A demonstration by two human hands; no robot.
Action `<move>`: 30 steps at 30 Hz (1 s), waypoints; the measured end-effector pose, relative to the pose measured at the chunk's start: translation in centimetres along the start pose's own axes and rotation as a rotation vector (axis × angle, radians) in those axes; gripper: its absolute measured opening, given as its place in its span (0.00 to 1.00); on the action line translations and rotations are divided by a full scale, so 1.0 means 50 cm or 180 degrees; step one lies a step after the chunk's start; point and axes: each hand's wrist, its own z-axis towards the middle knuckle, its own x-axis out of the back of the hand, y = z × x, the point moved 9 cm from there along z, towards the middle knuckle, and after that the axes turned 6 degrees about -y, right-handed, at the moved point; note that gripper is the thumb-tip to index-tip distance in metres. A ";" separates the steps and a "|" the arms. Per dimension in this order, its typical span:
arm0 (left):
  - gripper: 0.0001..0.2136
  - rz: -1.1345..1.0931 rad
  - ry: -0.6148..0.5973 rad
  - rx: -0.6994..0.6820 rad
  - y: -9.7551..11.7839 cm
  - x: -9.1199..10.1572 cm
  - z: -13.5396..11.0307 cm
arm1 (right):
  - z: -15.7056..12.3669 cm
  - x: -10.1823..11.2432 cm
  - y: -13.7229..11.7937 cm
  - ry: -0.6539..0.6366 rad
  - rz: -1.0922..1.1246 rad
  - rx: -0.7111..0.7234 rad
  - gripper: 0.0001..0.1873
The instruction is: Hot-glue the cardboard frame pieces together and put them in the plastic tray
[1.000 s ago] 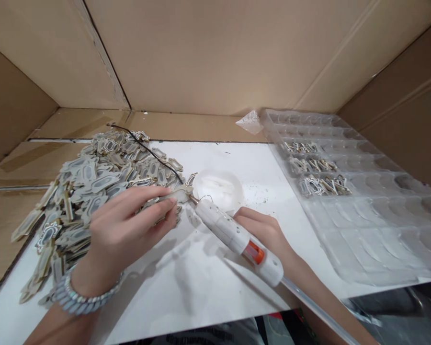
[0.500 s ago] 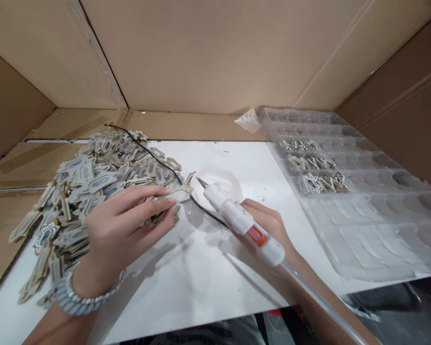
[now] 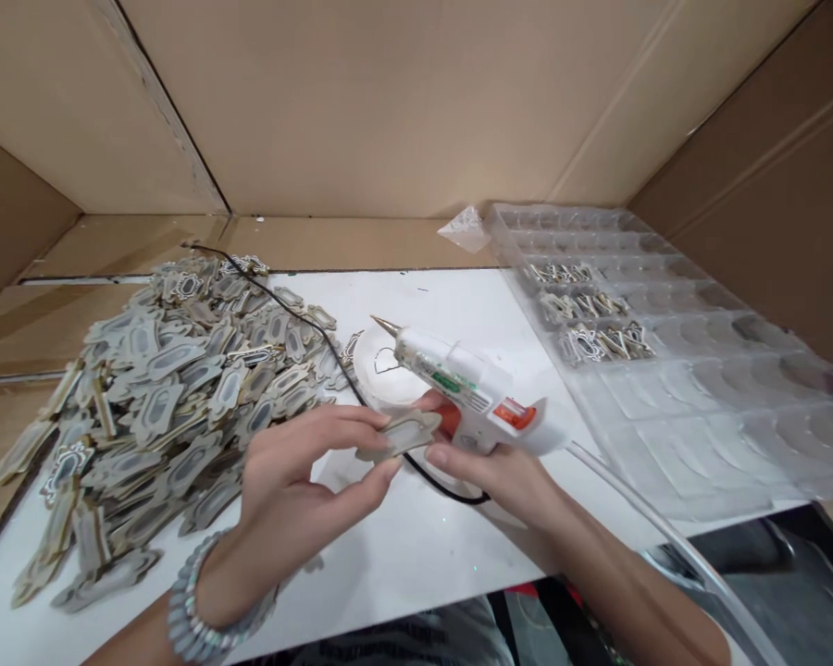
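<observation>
Between thumb and fingers my left hand (image 3: 319, 467) pinches a small flat plaque with a framed oval centre (image 3: 406, 433). A white glue gun (image 3: 451, 375) is gripped in my right hand (image 3: 496, 476), its metal nozzle pointing up and left; a long clear glue stick (image 3: 673, 541) runs out of its back. My right fingertips are close to the plaque's right end; whether they touch it I cannot tell. Under the nozzle lies a round white dish (image 3: 371, 370) with a dark curved mark in it. Left of my hands spreads a big heap of similar plaques (image 3: 159, 407).
A black cord (image 3: 284, 305) crosses the heap and passes beneath my hands. At right lies a clear compartment tray (image 3: 666, 398), with ornate pieces (image 3: 607, 342) in several pockets. A small clear plastic bag (image 3: 466, 229) rests behind. Cardboard walls (image 3: 361, 111) enclose the white work surface (image 3: 389, 592).
Both hands have come nearer to me and closer together. The glue gun has turned to show its side and orange trigger, and the plaque has moved right, beside my right fingers.
</observation>
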 end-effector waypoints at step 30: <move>0.10 0.1238 -0.1091 -0.1401 0.166 -0.040 0.030 | -0.006 -0.062 0.047 -0.1142 0.1674 -0.0617 0.21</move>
